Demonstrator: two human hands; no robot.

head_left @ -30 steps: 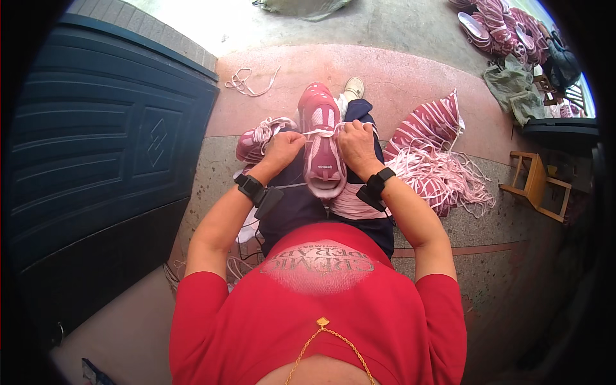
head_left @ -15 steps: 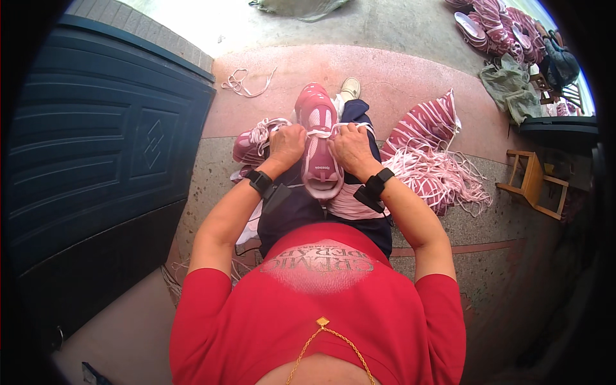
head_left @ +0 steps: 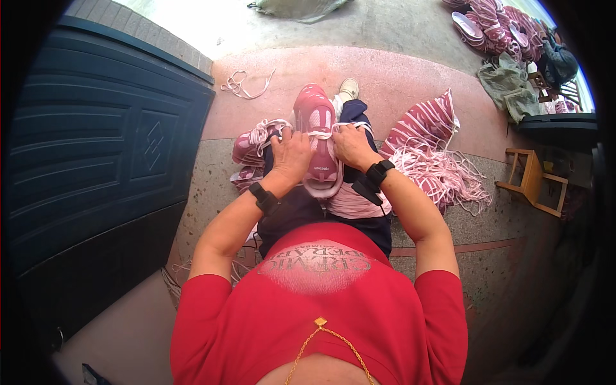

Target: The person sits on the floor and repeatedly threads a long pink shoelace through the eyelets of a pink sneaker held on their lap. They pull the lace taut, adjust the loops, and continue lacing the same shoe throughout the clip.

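A pink sneaker (head_left: 314, 112) with white trim rests over my lap, its toe pointing away and its heel towards me. A white shoelace (head_left: 321, 135) runs across its eyelets. At the sneaker's left edge, my left hand (head_left: 293, 154) has bent fingers closed at the lace, its thumb side over the shoe's side. My right hand (head_left: 353, 147) is closed at the right edge, pinching the lace, a loop of which shows beyond the knuckles. Other pink sneakers (head_left: 247, 151) with tied white laces lie just left of my left hand.
Right of my legs lies a heap of pale laces (head_left: 436, 173) beside a pink-and-white striped bundle (head_left: 423, 125). A loose lace (head_left: 247, 83) is on the floor ahead. A dark panelled door (head_left: 109, 141) stands left; a wooden stool (head_left: 529, 183) and a pile of pink shoe pieces (head_left: 494, 29) are right.
My left hand has come inward, nearer the sneaker's middle, and turned so its fingers point away. My right hand has hardly moved.
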